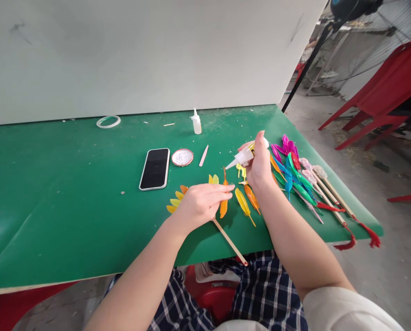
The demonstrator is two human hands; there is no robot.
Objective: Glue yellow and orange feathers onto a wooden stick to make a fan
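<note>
Green table (70, 193): right fingers (260, 141) clamp one bottle (242, 156) of two, left fingers (222, 189) pinch one orange feather (223, 208)

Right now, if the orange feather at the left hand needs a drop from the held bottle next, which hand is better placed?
Probably the right hand: it holds the bottle, nozzle angled toward the orange feather. The left hand seems busy at that feather.

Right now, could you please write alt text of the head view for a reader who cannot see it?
A person's right hand tilts a white squeeze bottle, its nozzle near the quill of an orange feather in the left hand. Below the left hand, a yellow-and-orange feather fan lies partly hidden on a green table, with a smartphone beyond.
</note>
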